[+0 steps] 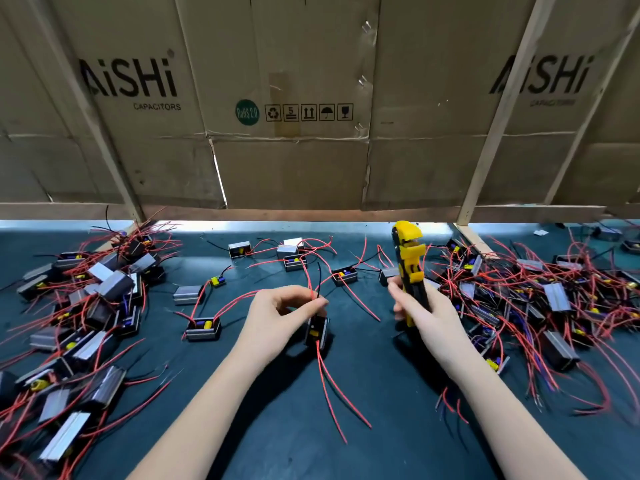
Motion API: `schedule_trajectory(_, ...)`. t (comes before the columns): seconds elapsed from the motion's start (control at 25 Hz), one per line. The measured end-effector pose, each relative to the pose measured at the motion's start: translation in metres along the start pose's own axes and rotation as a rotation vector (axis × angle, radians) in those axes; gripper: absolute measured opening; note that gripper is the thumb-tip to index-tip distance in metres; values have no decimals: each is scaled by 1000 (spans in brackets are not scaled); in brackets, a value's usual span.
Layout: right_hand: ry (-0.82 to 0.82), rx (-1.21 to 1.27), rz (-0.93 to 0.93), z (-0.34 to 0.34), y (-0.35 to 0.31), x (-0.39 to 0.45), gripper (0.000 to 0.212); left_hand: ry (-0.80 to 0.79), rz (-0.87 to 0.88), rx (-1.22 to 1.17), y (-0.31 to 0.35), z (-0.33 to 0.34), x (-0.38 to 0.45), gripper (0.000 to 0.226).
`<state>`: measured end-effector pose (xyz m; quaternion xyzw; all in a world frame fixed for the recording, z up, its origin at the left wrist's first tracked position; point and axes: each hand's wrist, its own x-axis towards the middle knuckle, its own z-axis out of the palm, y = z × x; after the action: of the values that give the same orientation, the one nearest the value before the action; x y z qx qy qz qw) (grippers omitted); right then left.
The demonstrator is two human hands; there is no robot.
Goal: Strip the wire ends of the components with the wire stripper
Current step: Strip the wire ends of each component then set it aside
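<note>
Between wire piles — L hand [284, 311] pinches component [317, 332], R hand [420, 308] grips stripper [408, 263].

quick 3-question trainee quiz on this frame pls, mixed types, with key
1. True or false: the wire stripper is lying flat on the mat.
2. The left hand pinches the wires of: A) a component lifted between the hands B) a cardboard flap C) nothing
3. Fill in: the stripper's yellow head points ____, towards the cardboard wall.

Key:
1. False; the right hand holds it upright by the handles.
2. A
3. up
</note>
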<state>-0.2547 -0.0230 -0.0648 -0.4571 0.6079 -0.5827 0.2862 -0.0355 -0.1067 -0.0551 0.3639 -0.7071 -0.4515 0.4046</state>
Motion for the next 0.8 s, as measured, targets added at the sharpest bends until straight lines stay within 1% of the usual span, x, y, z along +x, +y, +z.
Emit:
schedule_trajectory(0.08,113,-250,-90,3,3,-3,27,-61,-4,-119,3,4,-3,15)
schedule_trajectory(0.16,276,-574,-216,4,2,-6,33,-87,17,-133,4,3,-4,20)
schedule_trajectory(0.2,348,-712,-267,4,1,-6,37,-83,41,-115,4,2,-3,19)
schedule_trajectory(0.32,479,-969,-296,6,2,-4,50,-48,105,-115,5,-2,-2,18)
schedule_trajectory(0.4,515,-1071,-301,5,5,-3,53,-38,117,-131,5,-3,-1,18)
schedule_trajectory(0.52,538,-1155,-361,3,8,-3,54,-40,94,-116,3,-1,-1,19)
schedule_trajectory(0.64,522,-1176,-403,6,9,-4,56,-27,55,-53,-1,-1,0,19)
schedule_trajectory(0.8,515,-1169,-432,6,7,-5,56,-2,51,21,-5,-3,1,20)
